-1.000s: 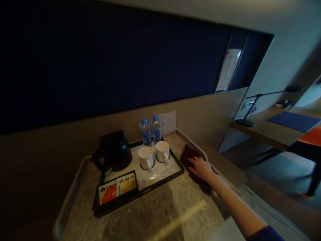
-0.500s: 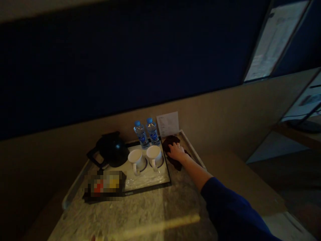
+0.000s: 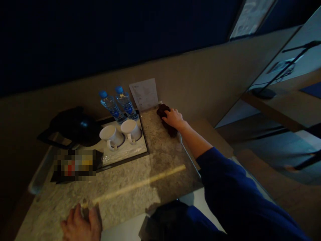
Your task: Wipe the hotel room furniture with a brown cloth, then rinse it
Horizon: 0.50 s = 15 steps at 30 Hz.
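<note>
Now the right hand (image 3: 175, 118), half curled over the dark cloth (image 3: 169, 128) and holding it against the counter (image 3: 167, 155), has shifted away from the tray (image 3: 125, 161) to the right-hand raised edge (image 3: 188, 153), so the wiping appears to have reached that border. Meanwhile the left hand (image 3: 81, 222) has come into view at the front, fingers loosely bent, nothing visible in its grasp.

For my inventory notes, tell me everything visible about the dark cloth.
The dark brown cloth looks like soft fabric, bunched and creased rather than spread flat. It lies near the right edge of the counter, apart from the tray. The right hand rests on top, hiding part of it; its weave is unclear.
</note>
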Each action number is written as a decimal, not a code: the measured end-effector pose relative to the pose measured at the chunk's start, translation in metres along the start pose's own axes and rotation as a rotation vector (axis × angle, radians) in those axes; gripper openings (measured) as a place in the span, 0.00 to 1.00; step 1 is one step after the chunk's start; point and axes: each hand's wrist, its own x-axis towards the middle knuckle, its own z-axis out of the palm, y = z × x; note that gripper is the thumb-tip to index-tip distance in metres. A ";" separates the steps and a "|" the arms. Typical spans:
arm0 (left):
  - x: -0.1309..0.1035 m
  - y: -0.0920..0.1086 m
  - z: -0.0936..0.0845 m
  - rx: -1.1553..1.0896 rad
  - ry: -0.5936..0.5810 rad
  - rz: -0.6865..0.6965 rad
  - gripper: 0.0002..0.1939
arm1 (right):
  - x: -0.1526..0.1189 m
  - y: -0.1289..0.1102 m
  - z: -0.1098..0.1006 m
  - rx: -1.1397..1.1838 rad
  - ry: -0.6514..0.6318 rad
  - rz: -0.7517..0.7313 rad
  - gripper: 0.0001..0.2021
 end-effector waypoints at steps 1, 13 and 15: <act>0.000 0.000 0.001 -0.006 -0.001 0.010 0.38 | -0.005 0.005 0.000 0.019 -0.031 0.008 0.24; -0.002 -0.014 0.002 -0.082 0.014 0.079 0.37 | -0.264 0.031 0.043 0.150 -0.130 -0.042 0.20; -0.003 -0.016 0.002 -0.108 0.002 0.087 0.37 | -0.281 0.036 0.039 0.442 -0.119 -0.024 0.21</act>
